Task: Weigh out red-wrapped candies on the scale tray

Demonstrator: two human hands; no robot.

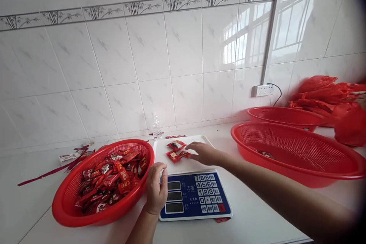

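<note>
Several small red packets (174,156) lie on the white pan (162,147) of a scale with a blue keypad panel (188,194). Over the pan's right side is my right hand (204,153), its fingers spread and pointing left, close beside the packets. My left hand (156,188) is at the left edge of the blue panel, next to a red basket (64,198) heaped with red packets (110,179). Its fingers are held together with the thumb up, and whether anything is in them is hidden.
Two red baskets (286,175) (283,113) stand at the right, the nearer one with a packet inside. Red bags (323,95) lie behind them. A clear bottle (156,127) stands by the wall. Red ribbon (42,175) lies at the left.
</note>
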